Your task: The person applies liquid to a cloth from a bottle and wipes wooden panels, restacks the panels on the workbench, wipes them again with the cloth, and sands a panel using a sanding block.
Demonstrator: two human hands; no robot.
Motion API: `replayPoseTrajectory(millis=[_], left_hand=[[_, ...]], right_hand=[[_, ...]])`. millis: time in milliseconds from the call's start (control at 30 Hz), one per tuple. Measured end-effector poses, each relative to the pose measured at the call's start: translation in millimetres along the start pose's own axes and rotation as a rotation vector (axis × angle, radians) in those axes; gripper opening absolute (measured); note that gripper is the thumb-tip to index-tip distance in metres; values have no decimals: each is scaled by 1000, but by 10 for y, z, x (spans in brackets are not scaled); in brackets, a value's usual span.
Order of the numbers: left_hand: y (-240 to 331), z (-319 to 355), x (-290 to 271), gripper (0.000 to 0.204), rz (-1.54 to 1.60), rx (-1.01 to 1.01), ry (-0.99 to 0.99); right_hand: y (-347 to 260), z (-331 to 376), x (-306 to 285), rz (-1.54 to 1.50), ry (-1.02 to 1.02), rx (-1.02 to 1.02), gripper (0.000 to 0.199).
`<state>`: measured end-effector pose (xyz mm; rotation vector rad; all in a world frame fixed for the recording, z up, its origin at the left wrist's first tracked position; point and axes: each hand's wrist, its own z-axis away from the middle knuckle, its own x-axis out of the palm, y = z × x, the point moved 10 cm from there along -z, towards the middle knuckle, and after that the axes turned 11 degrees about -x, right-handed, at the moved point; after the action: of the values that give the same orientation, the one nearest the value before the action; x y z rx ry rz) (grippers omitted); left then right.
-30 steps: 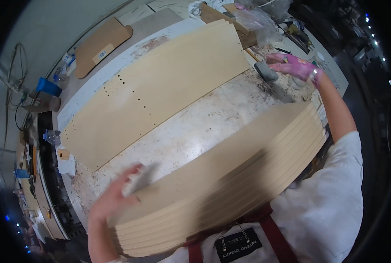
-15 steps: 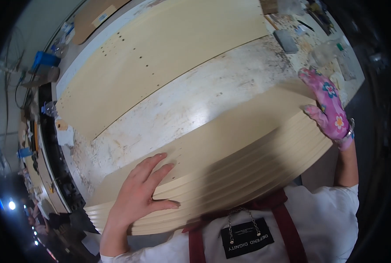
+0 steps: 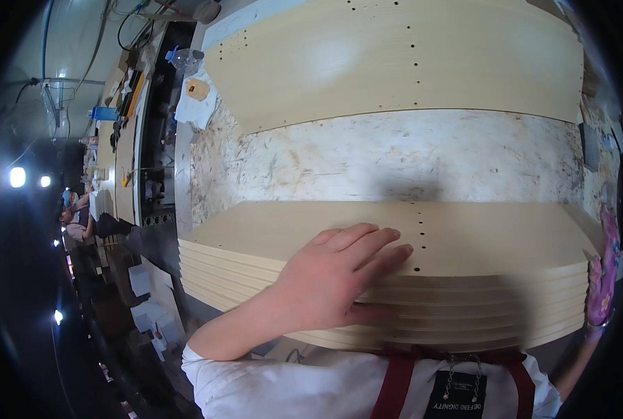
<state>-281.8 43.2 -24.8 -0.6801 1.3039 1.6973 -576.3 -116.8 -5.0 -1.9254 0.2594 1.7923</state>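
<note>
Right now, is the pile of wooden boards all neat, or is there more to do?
Done: several pale boards lie in one stack on the speckled workbench. In hand: the left hand lies flat on the top board, and the right hand, in a pink glove, presses the stack's right end. Left: the front edges look stepped, not flush, and another drilled board lies apart at the back.
</note>
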Motion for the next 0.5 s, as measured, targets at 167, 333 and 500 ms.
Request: replayPoseTrajectory(millis=[167, 333, 500], left_hand=[[-21, 23, -13, 69, 22, 23, 43], [-1, 4, -31, 68, 32, 70, 69], [-37, 8, -23, 66, -5, 40, 35]], right_hand=[[-48, -45, -40, -47, 38, -3, 54], [-108, -79, -115, -45, 39, 20, 55], [410, 440, 189, -211, 113, 523, 57]])
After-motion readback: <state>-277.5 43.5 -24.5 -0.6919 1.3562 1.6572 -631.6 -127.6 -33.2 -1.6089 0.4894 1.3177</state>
